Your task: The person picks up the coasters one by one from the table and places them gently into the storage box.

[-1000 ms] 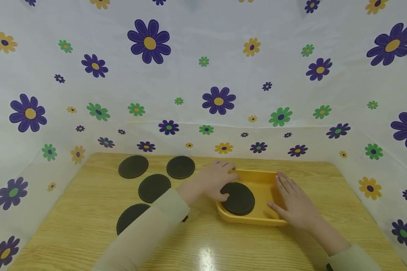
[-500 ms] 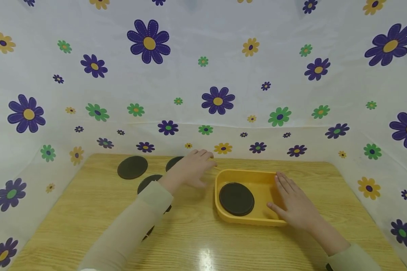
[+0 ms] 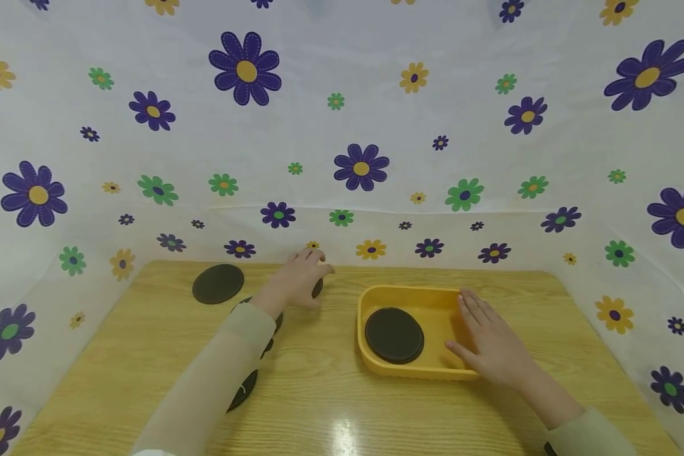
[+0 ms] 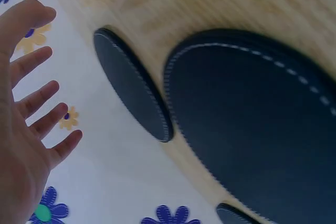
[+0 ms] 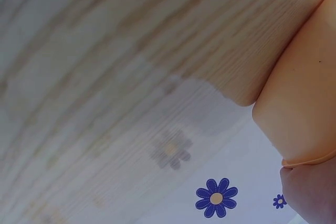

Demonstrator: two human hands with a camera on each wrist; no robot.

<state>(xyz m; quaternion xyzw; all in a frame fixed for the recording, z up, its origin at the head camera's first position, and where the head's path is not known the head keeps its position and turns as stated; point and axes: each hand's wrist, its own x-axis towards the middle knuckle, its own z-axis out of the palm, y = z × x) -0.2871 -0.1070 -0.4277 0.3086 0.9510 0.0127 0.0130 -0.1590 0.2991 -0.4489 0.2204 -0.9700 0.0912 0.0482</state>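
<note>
My left hand (image 3: 299,278) reaches over the back middle of the table, fingers spread and nothing held. Under it, a round black coaster with a stitched edge (image 3: 317,289) is mostly hidden in the head view; in the left wrist view a coaster (image 4: 134,85) lies just beyond the palm. My right hand (image 3: 496,345) rests with straight fingers along the right rim of a yellow tray (image 3: 422,370), the thumb over its inside. At the tray's left end lies a black coaster (image 3: 394,335). The right wrist view catches the tray's outer wall (image 5: 299,82).
Another coaster (image 3: 218,284) lies at the table's back left. Two more, a middle one (image 3: 278,321) and a front one (image 3: 244,390), are partly covered by the left forearm. A white flowered cloth (image 3: 313,126) encloses the wooden table (image 3: 319,411) at the back and sides.
My left hand has moved away from the coaster in the tray, leftward to above the back middle coaster. The right hand keeps its place on the tray's rim.
</note>
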